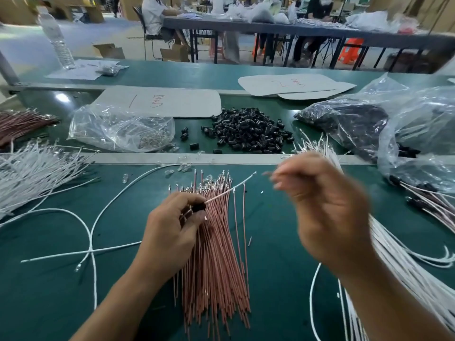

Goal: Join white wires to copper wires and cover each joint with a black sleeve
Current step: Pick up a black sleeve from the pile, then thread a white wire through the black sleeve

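Observation:
My left hand [172, 230] rests on a bundle of copper wires [216, 267] lying on the green table. Its fingers grip a black sleeve [200, 207] with a white wire [231, 190] running out of it toward the upper right. My right hand [317, 205] hovers above the table at centre right, blurred, with curled fingers; whether it pinches something thin is unclear. A bundle of white wires [403, 271] passes under the right hand. A pile of black sleeves [248, 130] lies beyond the table's dividing rail.
Loose white wires [91, 232] cross the table at left, with more white wires [32, 173] heaped at far left. A plastic bag [120, 130] of clear parts and bags of black parts [357, 124] sit behind. Finished wires [433, 203] lie at right. People work at a far table.

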The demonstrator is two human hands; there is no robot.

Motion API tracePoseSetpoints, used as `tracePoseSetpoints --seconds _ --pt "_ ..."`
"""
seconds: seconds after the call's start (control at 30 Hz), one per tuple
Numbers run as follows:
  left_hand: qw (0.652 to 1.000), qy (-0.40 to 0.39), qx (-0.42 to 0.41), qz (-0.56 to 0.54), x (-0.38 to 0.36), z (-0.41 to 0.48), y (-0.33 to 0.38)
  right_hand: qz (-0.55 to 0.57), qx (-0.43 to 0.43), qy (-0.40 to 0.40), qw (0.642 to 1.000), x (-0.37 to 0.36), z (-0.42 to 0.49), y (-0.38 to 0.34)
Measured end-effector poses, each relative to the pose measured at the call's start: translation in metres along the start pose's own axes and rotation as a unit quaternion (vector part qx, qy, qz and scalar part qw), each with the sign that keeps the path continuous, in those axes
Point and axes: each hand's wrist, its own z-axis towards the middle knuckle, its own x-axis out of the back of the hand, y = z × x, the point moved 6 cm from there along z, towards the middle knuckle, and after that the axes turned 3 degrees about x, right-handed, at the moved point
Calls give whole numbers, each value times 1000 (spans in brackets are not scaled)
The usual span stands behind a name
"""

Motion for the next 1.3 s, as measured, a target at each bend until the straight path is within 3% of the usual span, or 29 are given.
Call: tracePoseSetpoints --seconds 0.07,0.1,0.17,0.27,0.33,0.7,0.9,1.07,1.3 --pt "1000 0 -16 1 -1 0 1 -130 105 90 982 23 4 -23" --pt "1000 2 -11 -10 0 -1 0 -176 134 94 971 22 5 -28" --pt "999 0 19 -44 1 -1 -6 -202 110 31 973 0 4 -16" --pt "999 -16 23 -34 0 -2 -9 -188 1 -129 974 -49 -16 19" --pt "999 -37 20 -34 -8 -1 -6 -193 -32 -181 964 -59 -29 39" --pt "995 -51 21 -80 -7 -1 -9 -199 -52 -146 968 -57 -25 53" --pt "995 -62 -11 -77 -10 -3 -4 -169 -29 -177 969 -69 -29 48" --pt "995 -66 -44 -67 -14 -4 1 -100 -54 -163 980 -78 -35 48" --pt "994 -39 -85 -49 -9 -2 7 -99 -78 -144 982 -71 -36 57"
